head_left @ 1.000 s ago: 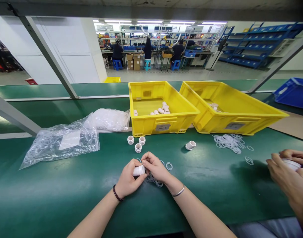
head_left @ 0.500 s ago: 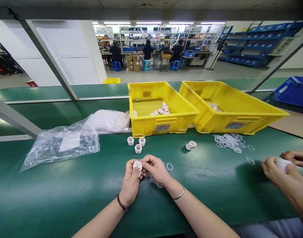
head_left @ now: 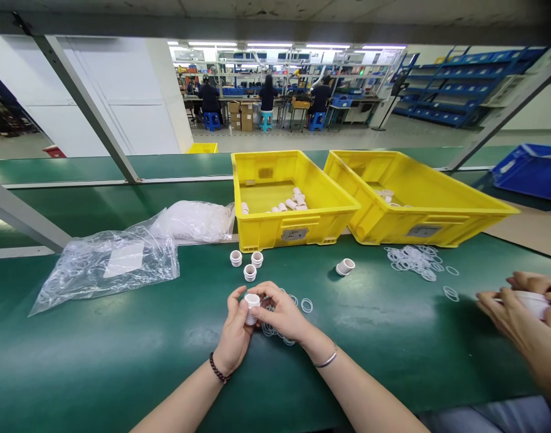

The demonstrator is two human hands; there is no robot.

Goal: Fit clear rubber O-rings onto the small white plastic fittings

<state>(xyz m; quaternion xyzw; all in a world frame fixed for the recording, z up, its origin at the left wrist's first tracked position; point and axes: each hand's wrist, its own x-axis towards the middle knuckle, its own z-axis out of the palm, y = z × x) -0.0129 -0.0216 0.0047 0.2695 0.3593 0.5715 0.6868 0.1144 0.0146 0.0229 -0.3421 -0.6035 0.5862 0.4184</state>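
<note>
Between my two hands a white threaded plastic fitting stands upright, its round opening facing up. My left hand grips it from the left, thumb along its side. From the right, my right hand closes on the same fitting with thumb and fingers; whether a ring is pinched there is hidden. Clear rubber rings lie in a loose pile under and beside my right hand, with single rings to its right. Just beyond my hands stand three white fittings in a small group.
A yellow bin with white fittings sits behind, another yellow bin to its right. Bagged rings lie left. One fitting lies tilted. A second ring pile is near a co-worker's hands, which hold a white part.
My right hand's fingers have shifted round onto the fitting, the thumb now against its front. The co-worker's hands have turned their white part. The view has shifted slightly.
</note>
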